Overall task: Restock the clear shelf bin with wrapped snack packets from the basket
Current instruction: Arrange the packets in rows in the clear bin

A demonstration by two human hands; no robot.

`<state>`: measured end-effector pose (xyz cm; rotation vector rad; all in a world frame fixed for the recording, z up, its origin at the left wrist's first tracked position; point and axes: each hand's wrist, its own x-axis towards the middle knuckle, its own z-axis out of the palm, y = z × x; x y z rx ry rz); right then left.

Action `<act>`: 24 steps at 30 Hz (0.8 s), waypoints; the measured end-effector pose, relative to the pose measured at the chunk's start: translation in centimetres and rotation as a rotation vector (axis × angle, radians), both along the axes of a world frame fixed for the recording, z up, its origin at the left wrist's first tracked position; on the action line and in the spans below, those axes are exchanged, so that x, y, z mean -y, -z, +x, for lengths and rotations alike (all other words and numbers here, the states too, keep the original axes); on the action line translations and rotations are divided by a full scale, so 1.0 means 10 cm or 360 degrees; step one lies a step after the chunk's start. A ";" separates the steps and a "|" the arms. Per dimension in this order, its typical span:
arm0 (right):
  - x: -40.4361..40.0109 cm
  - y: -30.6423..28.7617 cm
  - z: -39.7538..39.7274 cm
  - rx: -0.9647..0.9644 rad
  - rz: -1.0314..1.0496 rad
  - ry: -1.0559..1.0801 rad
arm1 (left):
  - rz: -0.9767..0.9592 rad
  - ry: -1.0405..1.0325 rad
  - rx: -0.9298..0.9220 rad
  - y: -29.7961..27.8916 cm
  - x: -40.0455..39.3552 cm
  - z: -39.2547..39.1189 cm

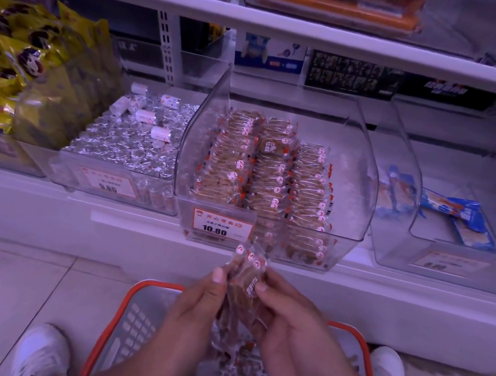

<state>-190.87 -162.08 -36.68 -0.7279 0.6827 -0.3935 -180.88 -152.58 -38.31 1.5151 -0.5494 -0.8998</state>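
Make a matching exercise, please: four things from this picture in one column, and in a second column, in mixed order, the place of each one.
Things:
1. small stack of clear-wrapped brown snack packets
2. orange-rimmed grey plastic basket
3. orange-and-white price label reading 10.80
4. yellow panda-print bags

Places:
a. on the floor, under the hands
b. far left of the shelf
c. on the front of the clear plastic bin
d. held between the left hand and right hand

Pairs: 1-d, 2-a, 3-c, 4-b

top-shelf bins [332, 0] cut off by frame edge, basket [132, 310] floor hidden behind hands [238, 312], neighbouring price labels [108, 183] blurred
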 end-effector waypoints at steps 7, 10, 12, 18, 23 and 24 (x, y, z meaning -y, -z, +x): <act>0.09 -0.05 -0.03 -0.0073 -0.0170 0.0089 | 0.0178 0.0122 -0.0056 -0.05 0.02 0.14; 0.10 -0.07 -0.03 -0.0147 -0.0568 0.0019 | 0.0303 -0.0006 -0.0302 -0.05 0.04 0.17; 0.09 -0.07 -0.04 -0.0156 -0.0743 -0.0033 | 0.0266 0.0011 -0.0493 -0.08 0.06 0.17; 0.09 0.01 -0.02 -0.0232 -0.1075 -0.0016 | 0.0095 0.0205 -0.0595 -0.21 0.04 0.18; 0.09 0.08 0.03 -0.0268 -0.1115 0.0197 | 0.0013 0.0071 -0.0476 -0.26 0.06 0.10; 0.10 0.10 0.04 -0.0287 -0.1092 0.0266 | 0.0066 0.0018 -0.0362 -0.25 0.05 0.09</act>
